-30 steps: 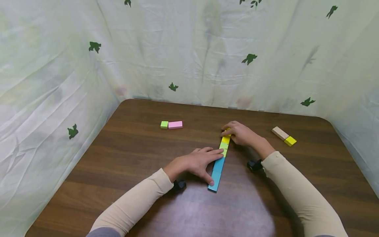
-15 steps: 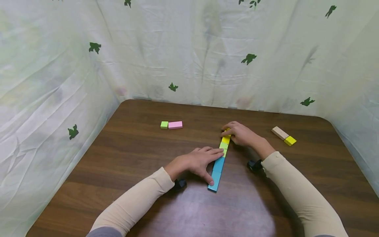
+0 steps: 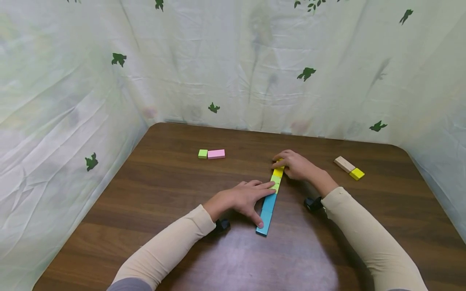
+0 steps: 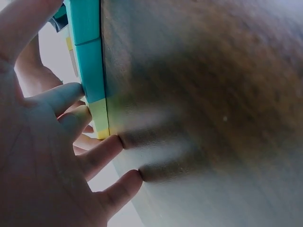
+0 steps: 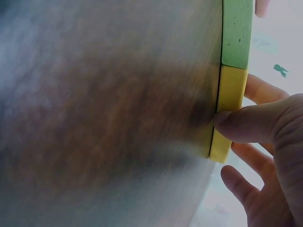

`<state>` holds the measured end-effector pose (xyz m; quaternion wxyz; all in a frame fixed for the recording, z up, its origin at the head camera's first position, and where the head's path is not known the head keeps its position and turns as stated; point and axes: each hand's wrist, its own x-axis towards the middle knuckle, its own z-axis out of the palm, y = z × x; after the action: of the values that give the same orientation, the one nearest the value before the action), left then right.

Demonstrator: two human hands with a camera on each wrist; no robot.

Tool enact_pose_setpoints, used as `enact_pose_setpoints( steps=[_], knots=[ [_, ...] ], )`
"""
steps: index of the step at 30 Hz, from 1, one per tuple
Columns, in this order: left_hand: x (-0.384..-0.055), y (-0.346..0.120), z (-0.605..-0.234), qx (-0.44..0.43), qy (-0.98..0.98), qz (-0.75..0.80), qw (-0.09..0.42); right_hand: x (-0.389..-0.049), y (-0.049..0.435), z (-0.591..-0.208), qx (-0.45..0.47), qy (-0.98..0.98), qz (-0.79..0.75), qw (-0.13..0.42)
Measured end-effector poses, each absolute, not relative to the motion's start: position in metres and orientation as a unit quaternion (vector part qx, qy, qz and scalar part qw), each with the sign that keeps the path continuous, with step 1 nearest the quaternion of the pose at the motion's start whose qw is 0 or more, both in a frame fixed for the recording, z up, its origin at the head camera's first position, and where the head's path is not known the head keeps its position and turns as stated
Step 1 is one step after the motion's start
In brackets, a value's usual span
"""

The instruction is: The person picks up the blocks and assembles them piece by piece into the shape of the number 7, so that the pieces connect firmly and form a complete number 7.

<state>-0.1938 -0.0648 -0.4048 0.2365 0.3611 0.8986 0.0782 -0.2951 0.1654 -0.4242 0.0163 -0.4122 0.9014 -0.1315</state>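
Observation:
On the brown table, flat wooden blocks form a straight row: two blue blocks (image 3: 269, 202) nearest me, a light green section (image 3: 277, 179) beyond them, and a yellow block (image 3: 278, 171) at the far end. My right hand (image 3: 296, 165) pinches the yellow block; the right wrist view shows the thumb (image 5: 232, 125) against its side, fingers across from it. Spread along the row's left side is my left hand (image 3: 245, 199). Its thumb touches the nearest blue block, and its extended fingertips lie on the green part. In the left wrist view two fingertips (image 4: 130, 182) touch the table.
At the back left, a small green block (image 3: 202, 154) lies beside a pink block (image 3: 216, 154). A plain wood block (image 3: 344, 163) and a yellow square block (image 3: 357, 173) sit end to end at the right. A pale curtain (image 3: 233, 72) hangs behind the table (image 3: 164, 169).

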Motion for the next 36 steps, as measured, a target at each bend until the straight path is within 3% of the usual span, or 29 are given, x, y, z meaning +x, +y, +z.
enact_pose_setpoints(
  steps=[14,24,36],
  knots=[
    [-0.194,-0.063,-0.408,0.35,0.904,0.073,0.235,-0.283,0.197,-0.408,-0.408,0.904,-0.118,-0.04],
    [-0.192,-0.062,-0.405,0.347,0.905,0.074,0.234,-0.256,0.276,-0.396,-0.355,0.918,-0.152,-0.087],
    [-0.193,-0.062,-0.406,0.348,0.904,0.078,0.236,-0.234,0.366,-0.404,-0.255,0.948,-0.165,-0.1]
  ],
)
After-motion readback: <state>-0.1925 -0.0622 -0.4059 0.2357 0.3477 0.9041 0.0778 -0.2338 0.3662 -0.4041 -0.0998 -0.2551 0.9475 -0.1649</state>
